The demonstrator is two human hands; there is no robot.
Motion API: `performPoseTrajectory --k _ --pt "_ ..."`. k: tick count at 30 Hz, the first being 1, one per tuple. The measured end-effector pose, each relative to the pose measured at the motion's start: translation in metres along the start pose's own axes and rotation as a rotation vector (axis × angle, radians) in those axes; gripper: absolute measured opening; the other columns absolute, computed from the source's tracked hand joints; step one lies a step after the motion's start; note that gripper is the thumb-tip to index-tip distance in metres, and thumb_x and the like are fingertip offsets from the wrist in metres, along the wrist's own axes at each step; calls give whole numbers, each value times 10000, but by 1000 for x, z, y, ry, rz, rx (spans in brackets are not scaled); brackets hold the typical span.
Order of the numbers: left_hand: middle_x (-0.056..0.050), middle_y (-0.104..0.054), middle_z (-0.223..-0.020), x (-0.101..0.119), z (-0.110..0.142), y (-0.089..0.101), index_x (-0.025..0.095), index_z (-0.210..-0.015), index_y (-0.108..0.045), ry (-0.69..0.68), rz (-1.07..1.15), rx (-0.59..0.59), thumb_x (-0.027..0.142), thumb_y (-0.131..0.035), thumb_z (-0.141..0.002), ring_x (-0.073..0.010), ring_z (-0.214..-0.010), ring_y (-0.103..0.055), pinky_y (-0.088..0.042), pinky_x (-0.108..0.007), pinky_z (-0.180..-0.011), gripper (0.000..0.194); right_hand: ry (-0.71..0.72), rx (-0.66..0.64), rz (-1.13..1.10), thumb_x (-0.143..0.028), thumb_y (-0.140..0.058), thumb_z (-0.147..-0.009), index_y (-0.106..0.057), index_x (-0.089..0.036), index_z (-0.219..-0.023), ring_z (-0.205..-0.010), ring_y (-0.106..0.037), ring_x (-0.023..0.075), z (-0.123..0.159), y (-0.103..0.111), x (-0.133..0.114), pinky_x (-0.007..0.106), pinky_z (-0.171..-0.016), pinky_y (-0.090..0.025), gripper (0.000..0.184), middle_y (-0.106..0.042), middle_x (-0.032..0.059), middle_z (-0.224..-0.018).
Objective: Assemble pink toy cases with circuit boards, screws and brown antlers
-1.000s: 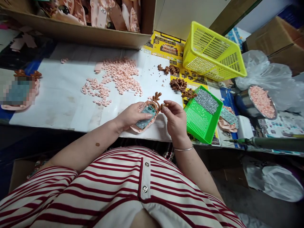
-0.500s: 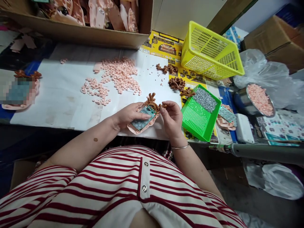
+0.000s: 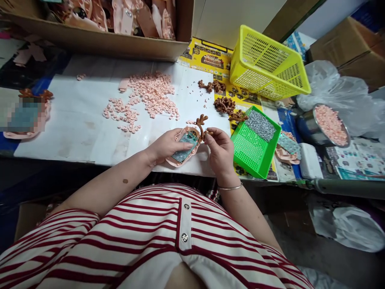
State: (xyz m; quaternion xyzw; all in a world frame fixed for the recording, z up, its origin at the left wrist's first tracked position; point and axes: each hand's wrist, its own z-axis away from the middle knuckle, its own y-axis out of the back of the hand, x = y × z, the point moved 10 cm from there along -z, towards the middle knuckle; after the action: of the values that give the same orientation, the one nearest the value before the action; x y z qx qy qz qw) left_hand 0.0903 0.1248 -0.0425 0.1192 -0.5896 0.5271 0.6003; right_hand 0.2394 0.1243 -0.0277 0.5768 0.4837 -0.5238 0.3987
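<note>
Left hand (image 3: pixel 164 146) holds pink shell (image 3: pixel 172 161) near front edge of surface (image 3: pixel 90 136); right hand (image 3: pixel 221 151) pinches brown antlers (image 3: pixel 201 127); loosened pinch could tip antlers over that edge

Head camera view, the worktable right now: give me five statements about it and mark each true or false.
1. The left hand holds a pink casing. True.
2. The right hand holds a yellow lid. False: the right hand grips a brown antler piece.
3. Small silvery pieces lie in the green basket. True.
4. The yellow basket is stacked inside the green basket. False: the yellow basket stands behind it, farther from the person.
5. Loose pink pieces lie on the white sheet. True.
</note>
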Motion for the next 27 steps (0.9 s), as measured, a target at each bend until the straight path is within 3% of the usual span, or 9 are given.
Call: performPoseTrajectory --k 4,8,14,17,19,21,25,27 --pt "-43 -707 -837 2 -1 1 114 -1093 -608 -22 8 8 250 -837 -664 -148 -683 -656 -519 -274 -677 505 -16 14 8 -494 -832 -730 -711 -266 -958 -778 -606 126 -1 1 -1 293 -732 -543 345 -676 -8 -875" --pt "-38 -704 -827 1 -1 1 119 -1081 -604 -16 6 -3 243 -832 -680 -143 -679 -652 -517 -275 -686 477 21 7 18 -436 -805 -781 -697 -269 -976 -802 -618 120 1 0 0 294 -770 -543 278 -676 -12 -912" --pt "-36 -700 -811 2 0 -2 118 -1025 -608 -6 32 -50 242 -860 -656 -144 -673 -649 -515 -267 -663 463 369 -7 391 -338 -675 -903 -650 -269 -1003 -816 -615 151 10 -5 -36 341 -789 -535 125 -657 4 -900" --pt "-51 -707 -815 1 0 -8 110 -1021 -625 14 113 -152 261 -867 -665 -145 -689 -656 -516 -260 -674 456 475 -29 439 -306 -641 -921 -628 -270 -964 -797 -607 159 18 -11 -52 351 -756 -533 58 -647 11 -878" --pt "-55 -710 -825 2 -1 -8 107 -1021 -631 3 144 -159 265 -872 -664 -145 -704 -663 -519 -259 -692 458 499 -56 458 -304 -655 -906 -624 -266 -907 -778 -598 164 21 -16 -56 360 -742 -528 49 -640 11 -839" --pt "-51 -712 -836 2 -1 -3 109 -1034 -627 -9 116 -101 256 -877 -655 -145 -704 -666 -524 -266 -705 477 411 -50 392 -329 -690 -879 -629 -260 -882 -774 -601 161 18 -13 -48 357 -745 -528 92 -648 8 -833" --pt "-45 -711 -825 0 0 2 115 -1067 -616 -22 -38 1 267 -867 -655 -149 -685 -658 -515 -271 -680 505 15 -32 91 -438 -817 -761 -653 -254 -919 -792 -628 143 6 1 -6 329 -779 -546 293 -681 -5 -865" --pt "-41 -709 -823 1 0 1 116 -1060 -616 -35 -74 6 276 -862 -654 -148 -692 -656 -509 -263 -678 501 -42 -48 68 -481 -854 -711 -665 -253 -915 -780 -631 137 5 1 1 318 -774 -547 359 -687 -12 -847"
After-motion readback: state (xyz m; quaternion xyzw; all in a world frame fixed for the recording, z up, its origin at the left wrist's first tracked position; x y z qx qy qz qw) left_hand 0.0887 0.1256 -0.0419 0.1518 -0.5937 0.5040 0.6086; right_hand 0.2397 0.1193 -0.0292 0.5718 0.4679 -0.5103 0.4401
